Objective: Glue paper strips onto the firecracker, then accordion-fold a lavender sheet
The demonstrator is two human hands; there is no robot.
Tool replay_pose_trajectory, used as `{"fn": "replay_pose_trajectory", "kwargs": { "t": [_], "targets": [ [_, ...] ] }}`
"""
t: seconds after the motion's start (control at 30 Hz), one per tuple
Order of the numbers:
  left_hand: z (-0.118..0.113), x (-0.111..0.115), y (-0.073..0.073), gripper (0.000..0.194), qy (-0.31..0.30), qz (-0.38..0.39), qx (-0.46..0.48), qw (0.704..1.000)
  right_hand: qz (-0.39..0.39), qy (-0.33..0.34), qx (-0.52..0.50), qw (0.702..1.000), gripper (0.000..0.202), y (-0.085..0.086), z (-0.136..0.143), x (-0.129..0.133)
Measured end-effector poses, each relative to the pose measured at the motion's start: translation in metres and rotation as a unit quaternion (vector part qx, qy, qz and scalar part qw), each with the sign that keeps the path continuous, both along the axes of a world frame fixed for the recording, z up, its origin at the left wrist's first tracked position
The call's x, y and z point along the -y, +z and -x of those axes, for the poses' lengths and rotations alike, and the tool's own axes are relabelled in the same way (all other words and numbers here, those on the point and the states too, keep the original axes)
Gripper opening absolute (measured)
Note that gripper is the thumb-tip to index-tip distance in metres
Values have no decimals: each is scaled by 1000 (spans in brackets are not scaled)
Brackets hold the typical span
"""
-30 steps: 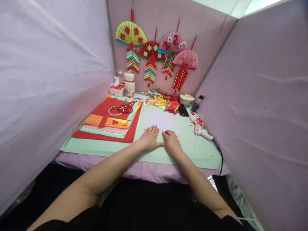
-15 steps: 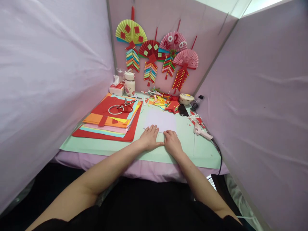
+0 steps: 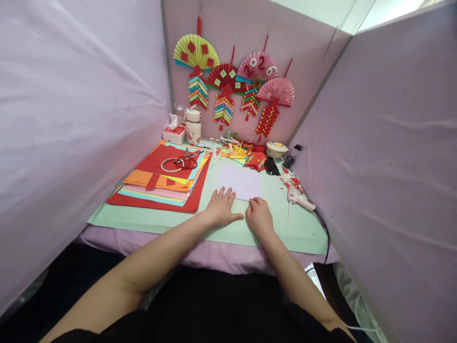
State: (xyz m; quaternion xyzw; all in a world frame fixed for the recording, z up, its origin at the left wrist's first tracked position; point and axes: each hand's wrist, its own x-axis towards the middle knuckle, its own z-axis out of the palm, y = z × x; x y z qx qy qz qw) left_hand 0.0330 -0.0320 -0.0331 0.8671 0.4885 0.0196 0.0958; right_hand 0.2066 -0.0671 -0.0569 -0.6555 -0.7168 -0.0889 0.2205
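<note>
A pale lilac sheet of paper [image 3: 238, 180] lies flat on the light green table cover in front of me. My left hand [image 3: 222, 207] rests open on its near left edge, fingers spread and thumb pointing right. At the near right edge of the paper is my right hand [image 3: 260, 215], its fingers curled in and their tips on the edge. Whether the paper is pinched or only pressed there is hard to see. A stack of coloured paper [image 3: 157, 206] lies to the left of my left hand, with red-handled scissors [image 3: 186, 163] on top.
A pale glue gun [image 3: 300, 199] with a dark cord lies at the right. Behind the sheet are paper scraps [image 3: 237, 151], a lidded bowl [image 3: 276, 149], a bottle [image 3: 193, 127] and a tissue box [image 3: 174, 135]. Paper fan decorations [image 3: 257, 69] hang on the back wall.
My right hand has slid a little to the right along the paper's near edge, its fingers more curled. The left hand has stayed on the paper. The view has tilted slightly.
</note>
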Motion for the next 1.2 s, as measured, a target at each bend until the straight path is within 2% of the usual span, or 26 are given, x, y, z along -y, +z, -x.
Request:
{"fn": "replay_pose_trajectory", "kwargs": {
  "t": [0.13,0.33,0.83,1.07,1.2],
  "targets": [
    [0,0,-2,106,37,6,3,999,-8,-48,20,999,28,1,-1,5],
    [0,1,1,105,45,16,4,999,-12,-72,44,996,25,0,0,8],
    [7,-3,2,110,47,39,23,998,44,-42,85,994,27,7,-8,3],
    [8,0,0,107,51,33,21,998,44,-22,57,997,32,4,-14,4],
    [6,-1,2,104,61,21,27,998,66,3,59,996,27,14,-24,-6]
  ]
}}
